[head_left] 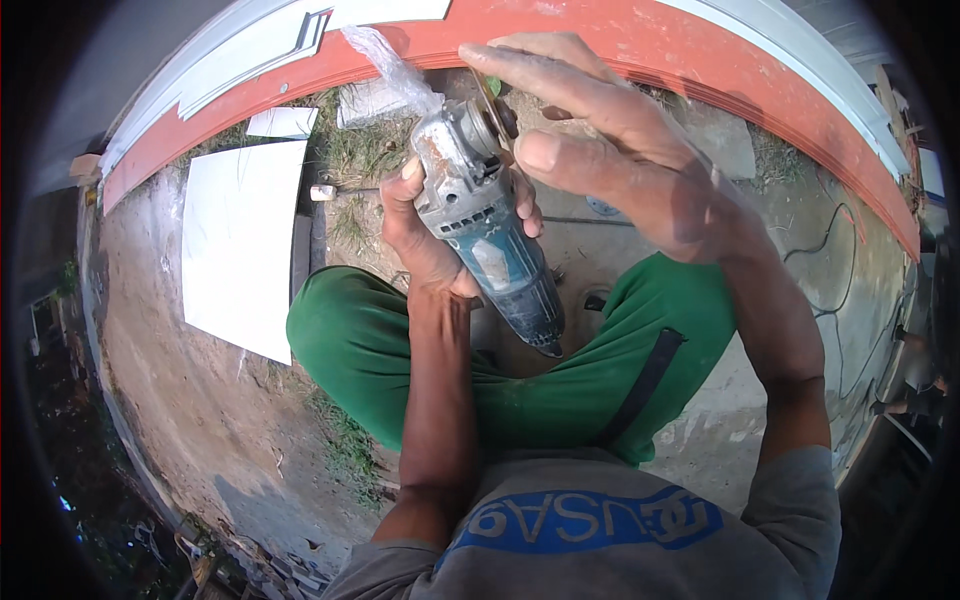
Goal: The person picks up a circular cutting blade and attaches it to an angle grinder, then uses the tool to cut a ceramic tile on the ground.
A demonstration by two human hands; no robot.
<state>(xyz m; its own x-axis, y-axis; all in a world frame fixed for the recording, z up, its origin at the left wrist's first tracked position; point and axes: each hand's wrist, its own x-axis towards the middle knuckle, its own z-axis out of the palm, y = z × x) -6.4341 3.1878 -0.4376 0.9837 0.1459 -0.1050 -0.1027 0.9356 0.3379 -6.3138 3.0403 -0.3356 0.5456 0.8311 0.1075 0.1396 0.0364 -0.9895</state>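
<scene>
Between the bent knees, the grinder (pixel 492 258) is held up in the air, its head toward 11 o'clock and its dark tail toward 5. The left hand (pixel 425 240) is wrapped round the body just behind the head: the thumb lies along the 9 o'clock side, and fingertips show on the far side at 3 o'clock. The disc (pixel 494 108) sits on the head's 1 o'clock side.

At 2 o'clock from the grinder, the right hand (pixel 645 150) is spread, fingers long and thumb apart, pinching nothing. Its foremost fingertip overlaps the disc's top edge in view; whether it touches, I cannot tell.

Clear plastic (pixel 388 65) lies at 11 o'clock, by the head. Beyond, a red beam (pixel 765 90) curves across 12 o'clock. A white panel (pixel 242 245) lies at 9 o'clock, and green trousers (pixel 350 330) fill 6 o'clock.
</scene>
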